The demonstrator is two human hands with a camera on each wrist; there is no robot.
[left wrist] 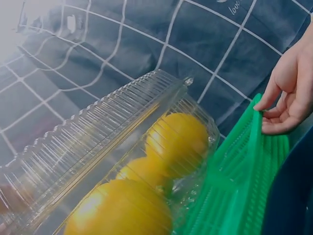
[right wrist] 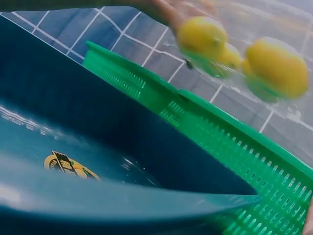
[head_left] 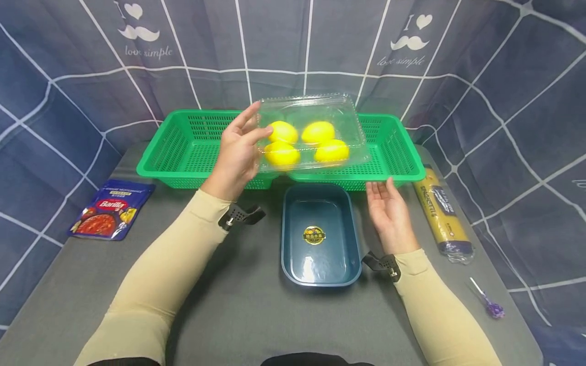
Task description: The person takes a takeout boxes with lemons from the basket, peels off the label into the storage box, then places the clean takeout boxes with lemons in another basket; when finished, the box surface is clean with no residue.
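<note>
My left hand (head_left: 235,157) grips the left end of a clear plastic clamshell box (head_left: 304,109), thumb on the near face. Inside the box lie several yellow lemons (head_left: 318,132), also large in the left wrist view. The box is held tilted above two green plastic baskets, partly hiding them. At the front rim of the right green basket (head_left: 393,147), my right hand (head_left: 389,216) is palm up; in the left wrist view its thumb and curled fingers pinch that rim. The left green basket (head_left: 197,152) stands beside it.
A dark blue tray (head_left: 320,203) with a gold sticker stands between my forearms, in front of the baskets. At the left lies a Barilla sauce pouch (head_left: 112,209). A spaghetti pack (head_left: 441,213) and a purple-wrapped lollipop (head_left: 494,309) lie at the right. A checked curtain (head_left: 274,40) hangs behind.
</note>
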